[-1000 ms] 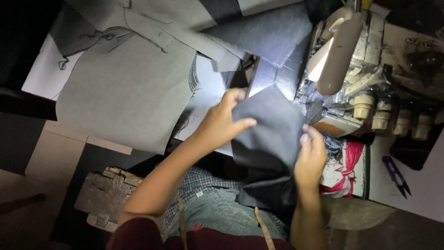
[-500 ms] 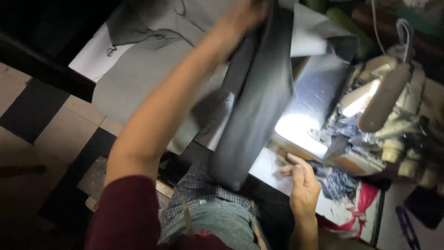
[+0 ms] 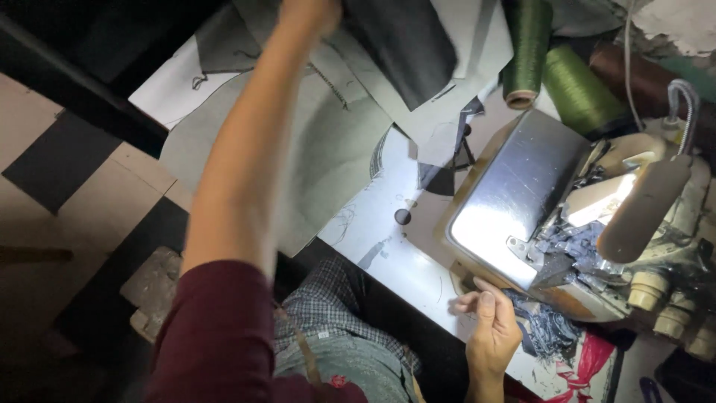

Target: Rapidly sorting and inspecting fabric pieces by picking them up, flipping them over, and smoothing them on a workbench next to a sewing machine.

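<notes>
- Head view: your left hand (image 3: 309, 11) is stretched far forward at the top edge of the frame, with the arm running up the middle of the picture.
- That hand meets the dark cloth (image 3: 406, 45) at its near-left corner. The hand is cut off by the frame edge, so you cannot tell how tightly the fingers close or whether they truly pinch the cloth.
- The dark cloth lies at the top centre, on top of the grey pieces (image 3: 328, 149). Its long axis runs from upper left to lower right, and its lower corner points toward the machine (image 3: 567, 216).
- The grey pieces spread flat over the left half of the table (image 3: 388, 254), overhanging its left edge.
- Your right hand (image 3: 488, 328) rests at the near edge of the table, just in front of the machine's bed. Its fingers are loosely curled and partly spread, and it holds nothing.
- Grey scraps (image 3: 548, 328) lie just right of that hand, under the machine's front.
- The machine's lamp (image 3: 641, 205) lights the metal plate (image 3: 514, 194).
- Two green thread cones (image 3: 556, 67) stand side by side behind the machine, just right of the dark cloth, with a brown cone (image 3: 634, 75) further right.
</notes>
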